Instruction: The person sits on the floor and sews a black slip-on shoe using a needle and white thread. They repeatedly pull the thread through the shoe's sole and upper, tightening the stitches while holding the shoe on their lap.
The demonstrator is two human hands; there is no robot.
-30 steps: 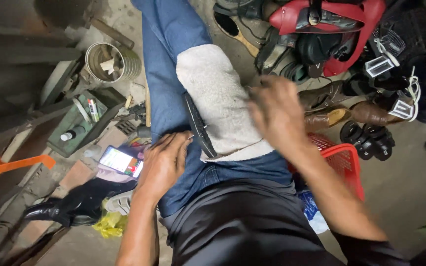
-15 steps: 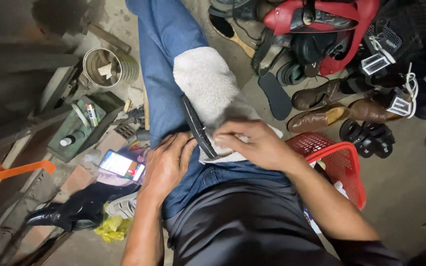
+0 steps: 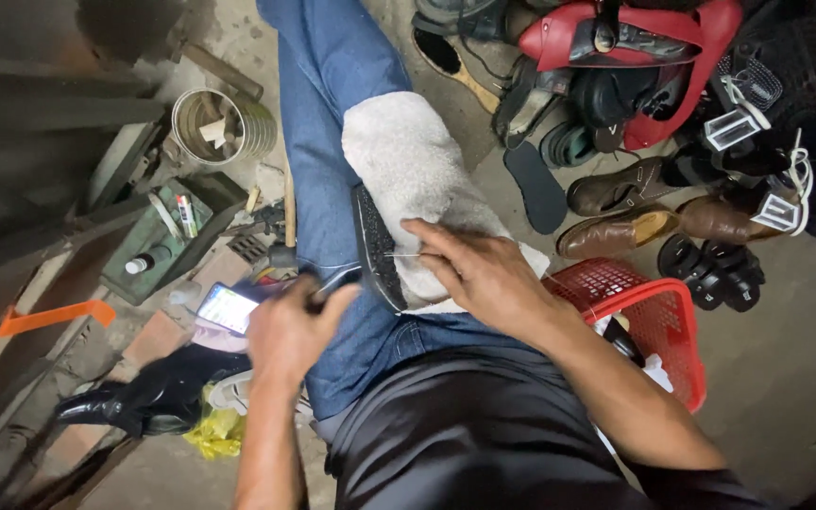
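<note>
Fuzzy white cloth (image 3: 408,170) – matt; denim leg (image 3: 323,104); red plastic basket (image 3: 672,331); glossy black shoe (image 3: 144,401).

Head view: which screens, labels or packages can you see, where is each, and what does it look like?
Phone: on the floor by the left hand, flat rectangle, screen lit pale.
Small bottle: lying in the green tray, dark with a white cap.
Marker-like tube: in the same tray, white with a coloured label.
Yellow bag: crumpled by the black boot.

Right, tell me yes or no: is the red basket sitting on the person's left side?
No: the red basket sits on the floor beside the right arm, close to the right hand on the dark sole.
</note>
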